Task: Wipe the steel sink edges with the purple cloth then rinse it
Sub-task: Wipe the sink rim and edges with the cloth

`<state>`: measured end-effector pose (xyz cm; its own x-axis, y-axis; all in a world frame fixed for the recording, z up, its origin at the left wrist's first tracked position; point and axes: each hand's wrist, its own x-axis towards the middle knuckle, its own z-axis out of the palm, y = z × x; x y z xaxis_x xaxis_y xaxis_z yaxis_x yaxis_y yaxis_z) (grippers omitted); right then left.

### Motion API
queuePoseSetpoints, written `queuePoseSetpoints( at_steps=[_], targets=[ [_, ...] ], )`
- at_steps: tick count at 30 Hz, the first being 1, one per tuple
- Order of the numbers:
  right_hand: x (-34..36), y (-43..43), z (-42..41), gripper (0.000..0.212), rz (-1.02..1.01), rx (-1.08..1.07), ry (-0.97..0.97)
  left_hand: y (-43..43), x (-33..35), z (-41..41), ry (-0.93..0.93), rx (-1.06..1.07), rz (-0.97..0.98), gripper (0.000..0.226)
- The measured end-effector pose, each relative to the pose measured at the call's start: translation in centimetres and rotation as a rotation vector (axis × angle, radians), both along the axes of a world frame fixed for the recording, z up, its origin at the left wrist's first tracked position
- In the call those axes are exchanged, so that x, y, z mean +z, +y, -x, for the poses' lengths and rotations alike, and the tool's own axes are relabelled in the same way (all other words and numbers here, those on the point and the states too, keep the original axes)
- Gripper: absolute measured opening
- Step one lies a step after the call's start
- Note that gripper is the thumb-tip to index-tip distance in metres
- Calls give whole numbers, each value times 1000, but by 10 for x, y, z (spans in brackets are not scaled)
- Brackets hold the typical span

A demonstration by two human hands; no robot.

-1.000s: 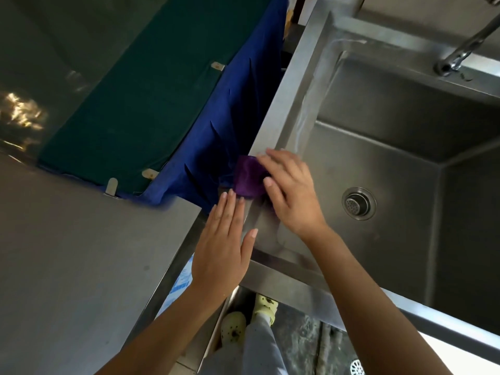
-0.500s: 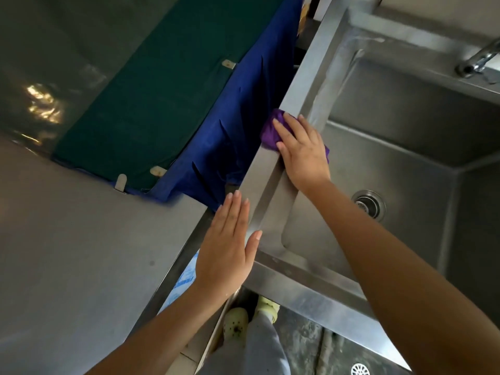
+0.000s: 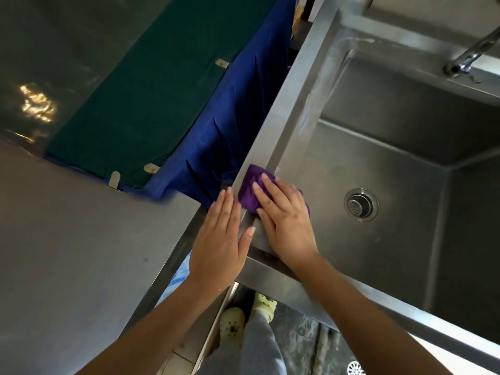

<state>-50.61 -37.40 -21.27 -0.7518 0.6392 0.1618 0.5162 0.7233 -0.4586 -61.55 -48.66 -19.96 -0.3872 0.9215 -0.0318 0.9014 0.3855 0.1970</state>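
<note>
Pressing purple cloth [image 3: 250, 191] on steel sink [image 3: 281, 123] rim: right hand [image 3: 286, 220] flat; left hand [image 3: 219, 239] open beside.

The sink [image 3: 303, 85] is grey metal, smooth and a bit shiny, with pale smears along its left edge. The purple cloth [image 3: 250, 190] is soft and crumpled. The tap [image 3: 472, 54] is bright, shiny metal. The table [image 3: 67, 253] is smooth, dull grey. The blue cloth [image 3: 230, 136] and green cloth [image 3: 151, 90] look thin and matt.
</note>
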Motion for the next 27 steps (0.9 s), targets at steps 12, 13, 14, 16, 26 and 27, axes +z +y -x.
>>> queuePoseSetpoints(
  at_steps=[12, 13, 14, 16, 26, 27],
  targets=[
    [-1, 43, 2, 36, -115, -142, -100, 4, -1, 3, -91, -18, -60, 63],
    [-1, 53, 5, 35, -123, -160, -104, 6, -1, 4, -101, -27, -70, 63],
    [-1, 63, 9, 35, -126, -176, -106, 9, -1, 5, -101, -39, -75, 63],
    [2, 82, 18, 36, -110, -211, -103, 21, -2, 10, -85, -62, -66, 64],
    [3, 105, 29, 39, -37, -232, -96, 64, -2, 13, 26, -79, -52, 57],
    [4, 96, 23, 38, -37, -179, -86, 64, -2, 14, -7, -74, -67, 57]
  ],
)
